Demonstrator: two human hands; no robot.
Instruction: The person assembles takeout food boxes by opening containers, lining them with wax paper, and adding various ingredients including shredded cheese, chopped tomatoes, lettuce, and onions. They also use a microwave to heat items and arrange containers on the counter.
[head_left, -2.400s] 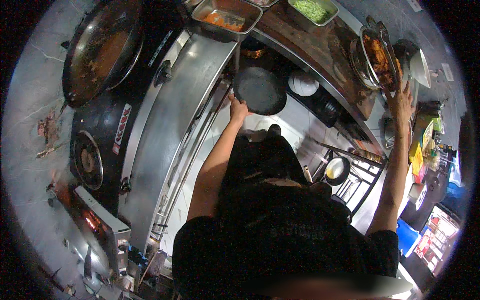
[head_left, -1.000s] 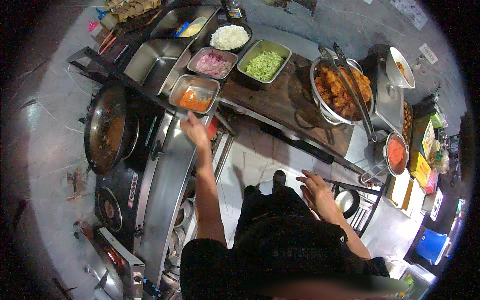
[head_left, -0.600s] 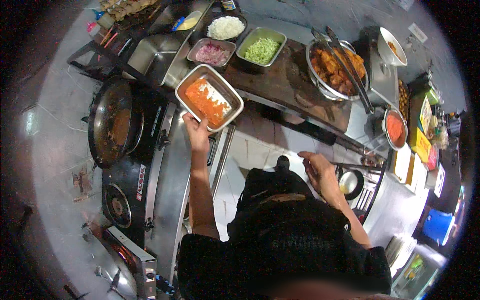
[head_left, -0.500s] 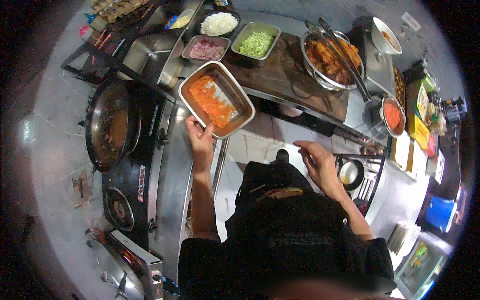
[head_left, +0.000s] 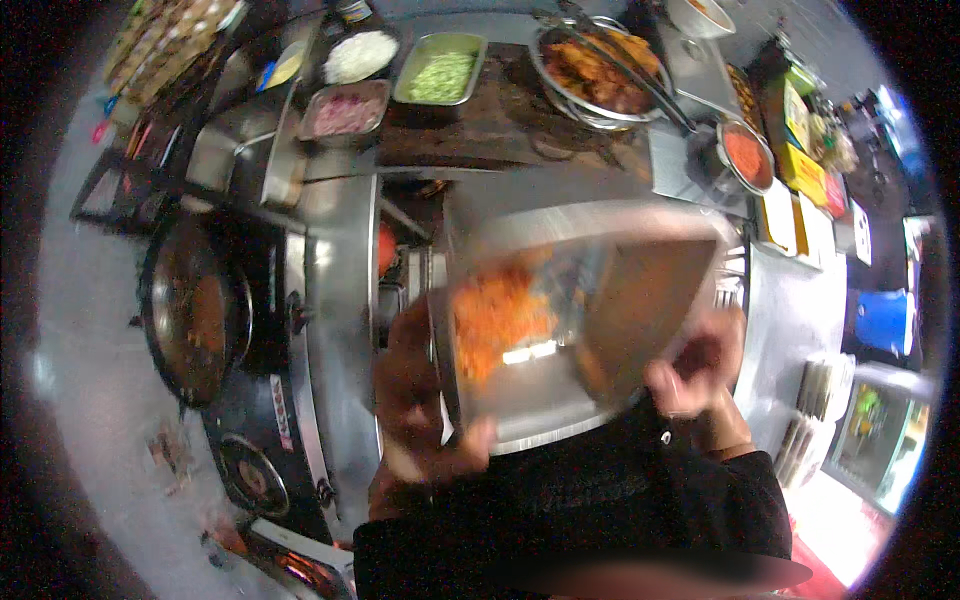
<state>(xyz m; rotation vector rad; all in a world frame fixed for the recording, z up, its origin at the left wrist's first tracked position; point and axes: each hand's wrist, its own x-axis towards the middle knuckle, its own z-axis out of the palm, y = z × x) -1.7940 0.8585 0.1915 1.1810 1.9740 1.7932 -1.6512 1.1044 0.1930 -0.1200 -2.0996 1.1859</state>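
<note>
A rectangular metal food pan (head_left: 545, 425) is lifted and tilted in front of my body, smeared by motion. Orange shreds that look like carrot (head_left: 500, 318) lie heaped toward its left side. My left hand (head_left: 435, 450) grips the pan's lower left corner, thumb over the rim and fingers underneath. At the right side my right hand (head_left: 700, 370) is curled against the rim, its thumb toward the pan; blur hides the exact finger contact.
Pans of chopped onion (head_left: 345, 112), shredded green vegetable (head_left: 442, 75) and a bowl of white shreds (head_left: 360, 57) stand on the far counter. A bowl of fried pieces (head_left: 600, 75) holds tongs. A wok (head_left: 200, 310) sits on the left stove; a flame (head_left: 300, 568) shows nearer.
The pan has come nearer and to the right, over my body, and tilted. My right hand has risen to its right side. The carrot has bunched leftward. The view has shifted.
</note>
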